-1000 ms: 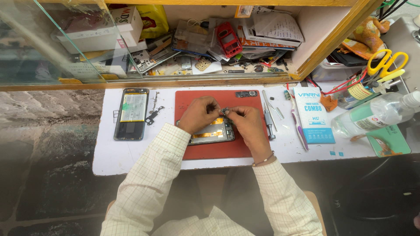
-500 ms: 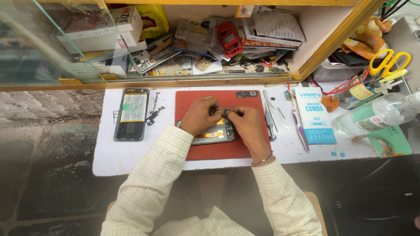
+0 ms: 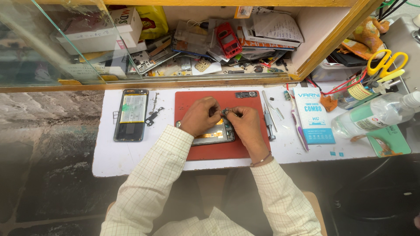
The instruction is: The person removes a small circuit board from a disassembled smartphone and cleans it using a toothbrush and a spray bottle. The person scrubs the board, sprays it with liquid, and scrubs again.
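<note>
Both hands worked over an opened phone frame point(image 3: 214, 133) lying near the middle of the red work mat point(image 3: 245, 150), on the white bench top point(image 3: 131, 157). Left hand point(image 3: 200, 116) was curled, fingertips pinched narrow on a small grey part point(image 3: 226, 112) just above the frame's upper edge. Right hand point(image 3: 247, 126) was also curled and met the left at that same part; which hand carried its weight could not be told. The part was too small to identify.

Risks, as judged: the pinched part looked tiny, and a slip could drop it into the open frame or send it off the mat onto the white top, where loose screws and brackets point(image 3: 153, 116) already lay. The right wrist sat close to the screwdriver point(image 3: 267, 120) and tweezers point(image 3: 273, 107) along the mat's right edge; a sweep outward could knock them into the blue-and-white carton point(image 3: 314, 116).

Room: the near edge of the bench lay just below the mat, with the forearms crossing it, so little margin there. To the left, a second phone with its back off point(image 3: 131, 114) lay well apart from the mat, with bare top between. Far side was closed by the wooden shelf rail point(image 3: 175, 83). At the right end a clear bottle point(image 3: 372, 116) crowded the corner.
</note>
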